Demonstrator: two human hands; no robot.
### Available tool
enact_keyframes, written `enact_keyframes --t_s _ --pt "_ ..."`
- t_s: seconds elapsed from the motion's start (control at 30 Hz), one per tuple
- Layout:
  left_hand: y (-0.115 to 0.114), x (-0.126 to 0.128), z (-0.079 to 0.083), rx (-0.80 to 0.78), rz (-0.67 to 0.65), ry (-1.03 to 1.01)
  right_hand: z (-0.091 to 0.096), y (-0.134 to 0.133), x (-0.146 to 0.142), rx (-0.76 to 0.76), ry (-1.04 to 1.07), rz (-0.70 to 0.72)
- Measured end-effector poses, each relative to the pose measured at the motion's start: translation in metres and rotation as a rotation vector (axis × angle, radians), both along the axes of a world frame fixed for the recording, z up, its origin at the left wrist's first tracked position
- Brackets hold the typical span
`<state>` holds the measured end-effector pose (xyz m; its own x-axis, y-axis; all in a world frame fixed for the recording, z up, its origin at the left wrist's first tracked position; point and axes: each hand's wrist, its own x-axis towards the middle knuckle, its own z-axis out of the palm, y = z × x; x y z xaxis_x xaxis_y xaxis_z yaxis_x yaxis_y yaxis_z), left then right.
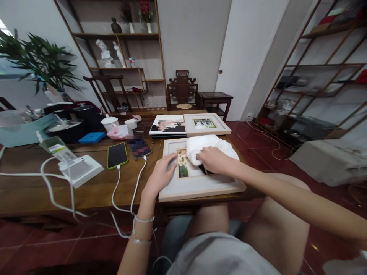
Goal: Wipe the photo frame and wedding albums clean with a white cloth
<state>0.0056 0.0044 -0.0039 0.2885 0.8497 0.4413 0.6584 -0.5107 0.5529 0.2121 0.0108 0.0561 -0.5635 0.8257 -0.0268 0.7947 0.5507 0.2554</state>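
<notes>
A picture frame (197, 188) with a pale wooden border lies flat at the table's near edge, a photo (182, 168) showing in its middle. My left hand (163, 172) rests with its fingers stretched out on the frame's left side, beside the photo. A bunched white towel (220, 144) covers the upper right of the frame and part of the photo. My right hand (211, 158) is closed on the towel's near side, pressing it against the frame; its fingertips are partly buried in the cloth.
Behind lie a second framed photo (207, 128) and a stack of albums (168, 125). To the left on the wooden table (94, 196) are a green-cased phone (117, 155), another charging phone (138, 147), an open white box (82, 170), a blue box (91, 137) and loose white cables.
</notes>
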Motion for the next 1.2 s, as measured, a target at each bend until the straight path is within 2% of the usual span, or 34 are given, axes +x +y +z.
enact_keyframes --t_s 0.2,0.3,0.43,0.57,0.63,0.8,0.9,1.03,1.2 --pt "-0.002 0.0 0.001 0.006 0.0 0.002 0.029 -0.08 0.006 -0.16 0.052 0.119" --pt "-0.002 0.0 0.002 0.01 0.001 0.005 0.038 -0.097 0.002 -0.204 0.079 0.134" --pt "-0.002 0.0 0.001 0.013 -0.003 0.0 0.026 -0.086 -0.004 -0.14 0.085 0.114" --pt "-0.002 0.0 0.001 0.019 -0.007 -0.004 0.003 -0.051 -0.004 -0.017 0.061 0.06" --pt "-0.002 -0.001 0.001 0.016 -0.009 -0.004 -0.003 -0.03 -0.003 0.035 0.047 0.012" --pt "-0.002 -0.002 0.0 0.006 -0.014 -0.004 0.002 0.022 -0.007 0.116 0.052 -0.069" --pt "-0.001 -0.002 0.0 0.005 -0.013 -0.012 0.004 0.038 -0.015 0.105 0.044 -0.069" --pt "-0.001 -0.001 0.0 0.001 -0.006 -0.014 0.001 0.025 -0.023 0.047 0.025 -0.017" --pt "0.0 0.0 -0.001 0.014 0.007 -0.009 0.012 -0.028 -0.011 -0.034 0.002 0.083"
